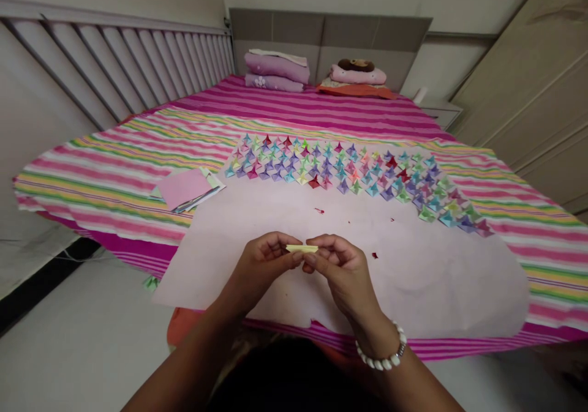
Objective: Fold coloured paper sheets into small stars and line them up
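Note:
A small pale yellow folded paper [302, 248] is pinched between my two hands, above a large white sheet [220, 247]. The thumb and fingers of my left hand [266, 259] close on its left end. Those of my right hand [337, 262] grip its right end, and a white bead bracelet [381, 360] circles that wrist. Beyond my hands, several rows of small folded paper pieces [313, 181] in many colours stand along the far side of the sheet. Small dark red scraps [375, 255] lie on the sheet.
The sheet lies on a bed with a striped cover [114, 179]. At left rests a stack of coloured paper [184, 188]. A green folded piece [150, 283] is low at the left edge. Folded bedding [275, 69] sits by the headboard [294, 29]; a railing [128, 63] runs along the left.

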`<state>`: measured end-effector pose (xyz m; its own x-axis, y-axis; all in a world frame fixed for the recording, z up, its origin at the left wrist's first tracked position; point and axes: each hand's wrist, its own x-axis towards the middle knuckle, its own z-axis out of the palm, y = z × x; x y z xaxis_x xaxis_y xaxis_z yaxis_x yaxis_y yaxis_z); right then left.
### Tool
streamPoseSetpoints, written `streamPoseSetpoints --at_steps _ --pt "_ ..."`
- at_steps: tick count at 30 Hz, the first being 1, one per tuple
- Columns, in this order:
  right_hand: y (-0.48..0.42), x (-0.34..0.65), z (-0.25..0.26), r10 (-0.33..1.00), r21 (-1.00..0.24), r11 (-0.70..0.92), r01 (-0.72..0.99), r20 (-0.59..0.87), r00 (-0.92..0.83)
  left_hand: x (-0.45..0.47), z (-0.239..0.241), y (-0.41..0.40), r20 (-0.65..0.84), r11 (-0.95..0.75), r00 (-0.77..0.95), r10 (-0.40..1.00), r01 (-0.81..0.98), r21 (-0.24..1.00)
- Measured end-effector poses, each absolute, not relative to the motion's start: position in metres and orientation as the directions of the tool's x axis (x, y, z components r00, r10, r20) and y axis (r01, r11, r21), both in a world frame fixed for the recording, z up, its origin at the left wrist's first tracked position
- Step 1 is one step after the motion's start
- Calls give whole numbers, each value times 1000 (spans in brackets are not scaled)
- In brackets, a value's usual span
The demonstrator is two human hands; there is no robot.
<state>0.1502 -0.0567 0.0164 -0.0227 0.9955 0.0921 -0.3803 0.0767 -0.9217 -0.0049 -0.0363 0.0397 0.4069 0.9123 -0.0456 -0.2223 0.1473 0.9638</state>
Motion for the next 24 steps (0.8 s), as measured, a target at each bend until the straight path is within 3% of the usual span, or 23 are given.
streamPoseSetpoints --at_steps 17,24 --pt "-57 151 18 996 -951 87 -298 87 12 -1 31 -38 -66 124 292 954 -185 975" --pt "-56 153 18 995 -959 87 -269 94 -14 2 29 -37 -87 141 326 941 -147 979"
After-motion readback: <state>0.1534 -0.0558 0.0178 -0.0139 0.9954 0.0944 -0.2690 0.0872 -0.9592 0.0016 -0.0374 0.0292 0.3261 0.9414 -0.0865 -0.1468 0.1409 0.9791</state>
